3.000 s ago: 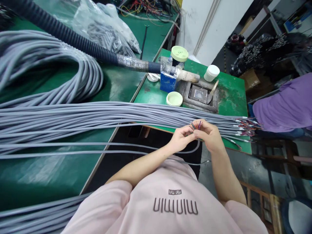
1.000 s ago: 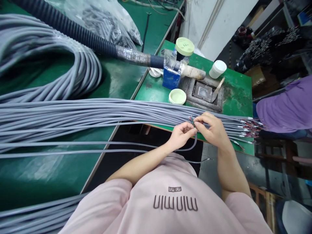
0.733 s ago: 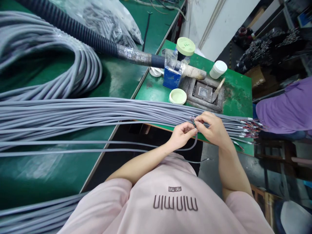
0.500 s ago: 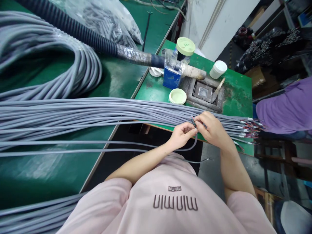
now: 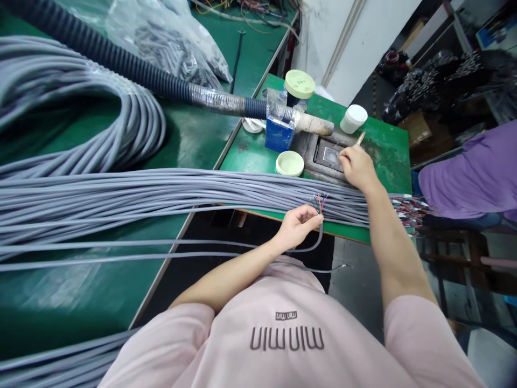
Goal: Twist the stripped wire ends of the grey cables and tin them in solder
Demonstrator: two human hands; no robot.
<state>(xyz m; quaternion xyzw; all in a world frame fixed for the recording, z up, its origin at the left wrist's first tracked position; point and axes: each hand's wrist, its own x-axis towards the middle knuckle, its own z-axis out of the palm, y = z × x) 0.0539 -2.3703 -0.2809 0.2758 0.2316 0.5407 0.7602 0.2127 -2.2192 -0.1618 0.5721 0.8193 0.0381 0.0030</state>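
Observation:
My left hand (image 5: 299, 225) pinches a grey cable (image 5: 321, 235) just below its stripped end. Thin coloured wires (image 5: 319, 202), among them red, purple and dark ones, fan upward from that end. My right hand (image 5: 357, 166) is closed at the solder pot (image 5: 311, 157), around a flat scraper whose pale handle (image 5: 361, 138) sticks out above the fingers. The scraper's blade is hidden by the hand. Left of the fingers shows the pot's shiny square of metal (image 5: 331, 155).
A bundle of grey cables (image 5: 242, 188) crosses the bench, with a coil (image 5: 133, 118) at left. A ribbed hose (image 5: 161, 83) reaches the pot beside a blue box (image 5: 278, 134). Nearby are an open pale-green tub (image 5: 290, 163) and a white jar (image 5: 354, 118). Someone in purple (image 5: 472, 172) is at right.
My right hand has left the wire ends and moved up to the scraper at the pot. The wires above my left hand now stand fanned apart. My left hand keeps the cable.

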